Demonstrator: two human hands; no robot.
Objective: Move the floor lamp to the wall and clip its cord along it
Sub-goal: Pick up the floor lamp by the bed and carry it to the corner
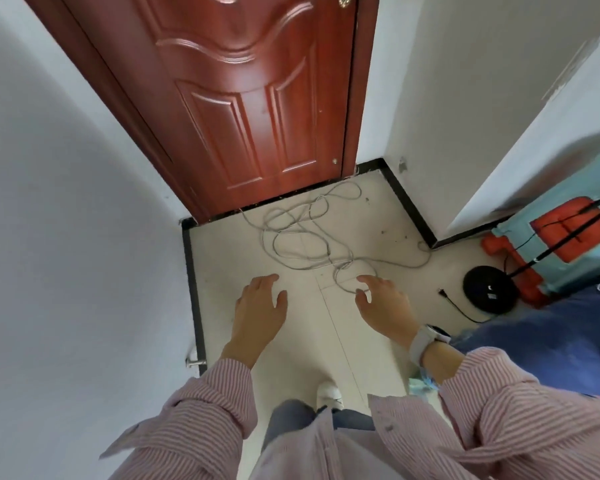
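The floor lamp's round black base (489,289) rests on the tiled floor at the right, and its thin black pole (565,237) slants up to the right. Its black cord with plug (445,295) lies loose just left of the base. My left hand (258,311) and my right hand (383,306) hover over the floor, palms down, fingers spread, holding nothing. A watch sits on my right wrist. The lamp's head is out of view.
A tangled grey cable (305,233) sprawls on the floor before a closed red-brown door (243,98). White walls with black skirting (407,206) close in left and right. A teal and orange object (568,233) stands behind the lamp, a blue fabric mass (548,344) below it.
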